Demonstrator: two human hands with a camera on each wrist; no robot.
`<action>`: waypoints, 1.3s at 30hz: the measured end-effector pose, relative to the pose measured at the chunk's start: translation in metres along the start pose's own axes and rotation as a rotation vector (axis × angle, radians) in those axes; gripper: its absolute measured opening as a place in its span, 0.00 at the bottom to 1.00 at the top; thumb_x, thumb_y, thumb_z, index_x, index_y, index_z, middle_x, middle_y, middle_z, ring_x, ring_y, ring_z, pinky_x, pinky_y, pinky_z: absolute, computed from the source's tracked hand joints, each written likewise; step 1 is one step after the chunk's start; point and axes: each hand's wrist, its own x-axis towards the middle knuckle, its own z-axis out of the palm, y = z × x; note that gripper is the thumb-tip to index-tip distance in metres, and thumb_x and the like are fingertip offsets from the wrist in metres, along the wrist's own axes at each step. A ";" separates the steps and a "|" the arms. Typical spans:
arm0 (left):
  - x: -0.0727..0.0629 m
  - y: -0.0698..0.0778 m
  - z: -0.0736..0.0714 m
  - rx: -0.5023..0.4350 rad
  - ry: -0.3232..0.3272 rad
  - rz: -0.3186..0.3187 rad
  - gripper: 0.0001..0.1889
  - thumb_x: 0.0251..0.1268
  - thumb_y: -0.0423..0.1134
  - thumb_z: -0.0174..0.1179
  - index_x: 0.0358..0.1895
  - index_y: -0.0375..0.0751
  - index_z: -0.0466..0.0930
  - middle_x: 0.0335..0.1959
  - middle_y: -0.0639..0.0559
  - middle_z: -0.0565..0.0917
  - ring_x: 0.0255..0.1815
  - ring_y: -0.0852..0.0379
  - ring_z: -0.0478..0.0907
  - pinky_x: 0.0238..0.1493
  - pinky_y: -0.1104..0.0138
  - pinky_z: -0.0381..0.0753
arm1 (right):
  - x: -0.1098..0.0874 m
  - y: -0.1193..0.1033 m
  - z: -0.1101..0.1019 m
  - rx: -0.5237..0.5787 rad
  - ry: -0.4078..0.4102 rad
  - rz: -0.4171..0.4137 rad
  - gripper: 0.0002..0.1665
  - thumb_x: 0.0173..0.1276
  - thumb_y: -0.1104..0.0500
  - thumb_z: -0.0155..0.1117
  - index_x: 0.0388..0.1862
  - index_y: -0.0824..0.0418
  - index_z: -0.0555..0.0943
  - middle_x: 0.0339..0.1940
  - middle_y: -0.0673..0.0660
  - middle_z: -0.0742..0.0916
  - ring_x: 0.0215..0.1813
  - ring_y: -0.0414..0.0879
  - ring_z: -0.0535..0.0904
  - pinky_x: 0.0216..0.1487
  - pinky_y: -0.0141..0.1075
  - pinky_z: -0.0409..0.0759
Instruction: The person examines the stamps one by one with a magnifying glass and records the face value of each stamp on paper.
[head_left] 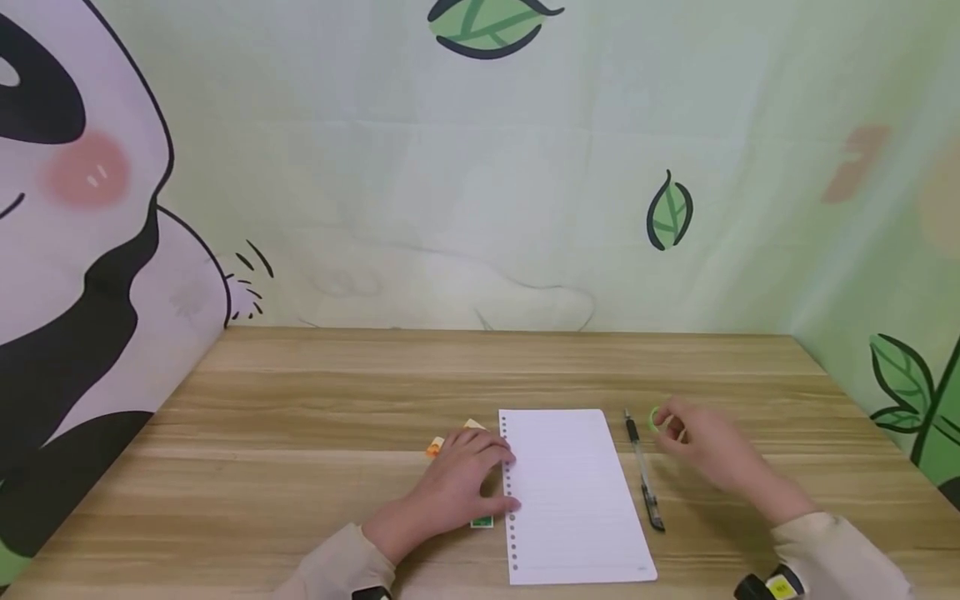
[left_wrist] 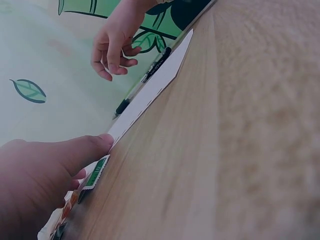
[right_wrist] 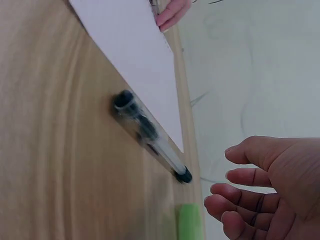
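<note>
A white lined sheet (head_left: 573,500) with punched holes down its left side lies on the table. My left hand (head_left: 468,475) rests at that edge, thumb and fingertips touching the paper. Partly hidden beneath this hand are a green, white-edged stamp-like piece (left_wrist: 95,174) and small orange pieces (head_left: 434,447). Right of the sheet lies a clear pen (head_left: 643,471) with black ends. My right hand (head_left: 705,442) hovers beyond the pen, its fingers loosely bent and holding nothing. Close by its fingertips is a green ring-shaped thing (head_left: 653,419), seen lying on the table in the right wrist view.
The wooden table (head_left: 262,467) meets a pale cloth backdrop (head_left: 450,208) at its far edge. Printed leaves and a large panda (head_left: 112,250) decorate the cloth, which also closes in both sides.
</note>
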 end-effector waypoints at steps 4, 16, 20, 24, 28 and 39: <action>0.000 0.000 0.001 0.002 -0.004 -0.001 0.26 0.53 0.60 0.66 0.51 0.48 0.80 0.55 0.56 0.79 0.62 0.56 0.71 0.69 0.56 0.63 | 0.001 -0.003 0.009 0.015 -0.026 -0.018 0.12 0.65 0.59 0.63 0.44 0.64 0.77 0.28 0.50 0.81 0.26 0.38 0.71 0.24 0.28 0.68; -0.001 0.001 0.001 -0.016 -0.017 -0.009 0.26 0.54 0.59 0.66 0.51 0.48 0.80 0.56 0.56 0.79 0.62 0.56 0.70 0.70 0.56 0.62 | 0.005 -0.005 0.024 0.035 -0.098 -0.014 0.15 0.63 0.60 0.64 0.47 0.65 0.78 0.24 0.49 0.78 0.25 0.38 0.70 0.23 0.28 0.70; -0.001 0.002 0.001 -0.020 -0.021 -0.012 0.26 0.54 0.59 0.66 0.52 0.48 0.80 0.56 0.56 0.79 0.62 0.55 0.70 0.70 0.56 0.62 | 0.006 -0.005 0.027 0.010 -0.105 -0.024 0.14 0.63 0.60 0.64 0.47 0.64 0.78 0.21 0.47 0.78 0.23 0.36 0.69 0.23 0.28 0.69; -0.001 0.002 0.002 -0.021 -0.015 -0.007 0.26 0.54 0.59 0.66 0.51 0.48 0.80 0.56 0.56 0.79 0.62 0.55 0.70 0.69 0.56 0.62 | 0.008 -0.005 0.031 -0.041 -0.088 -0.035 0.12 0.62 0.61 0.64 0.44 0.63 0.78 0.19 0.46 0.77 0.22 0.35 0.68 0.23 0.27 0.68; -0.001 0.002 0.001 -0.025 -0.009 -0.004 0.26 0.54 0.59 0.66 0.51 0.48 0.80 0.56 0.56 0.79 0.62 0.55 0.70 0.69 0.56 0.62 | 0.009 -0.005 0.034 -0.082 -0.069 -0.043 0.11 0.61 0.63 0.63 0.43 0.64 0.78 0.17 0.45 0.75 0.20 0.35 0.66 0.21 0.26 0.65; 0.000 0.000 -0.001 -0.020 -0.013 -0.010 0.25 0.53 0.58 0.67 0.51 0.47 0.80 0.56 0.55 0.79 0.62 0.54 0.71 0.69 0.56 0.62 | 0.013 -0.011 0.037 -0.101 -0.062 -0.025 0.15 0.57 0.67 0.60 0.45 0.65 0.76 0.13 0.46 0.72 0.17 0.37 0.64 0.17 0.27 0.62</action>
